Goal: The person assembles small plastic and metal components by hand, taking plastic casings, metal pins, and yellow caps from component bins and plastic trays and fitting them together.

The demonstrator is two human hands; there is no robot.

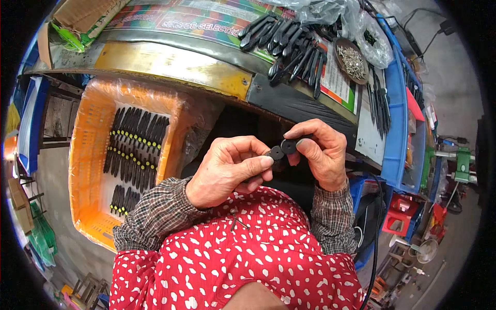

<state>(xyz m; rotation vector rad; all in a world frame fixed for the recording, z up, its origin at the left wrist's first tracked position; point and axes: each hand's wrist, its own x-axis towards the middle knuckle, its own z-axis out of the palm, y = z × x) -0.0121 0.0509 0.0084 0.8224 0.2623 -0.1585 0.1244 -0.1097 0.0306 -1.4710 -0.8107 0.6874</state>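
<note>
My left hand (227, 165) pinches a small black part with a round end (277, 153) and a small hole in its middle. A similar black part with a round end (288, 146) is between the thumb and fingers of my right hand (324, 155). The two round ends meet or nearly meet in front of my body, just off the bench edge; whether they are joined I cannot tell. The rest of each part is hidden by my fingers.
To the left stands an orange basket (82, 170) holding rows of black pieces with yellow-green dots (137, 137). Across the bench lie a heap of black handle-like pieces (289, 44), a dish of small metal screws or rivets (351, 61) and clear plastic bags (328, 15). A blue tray (397, 124) borders the right.
</note>
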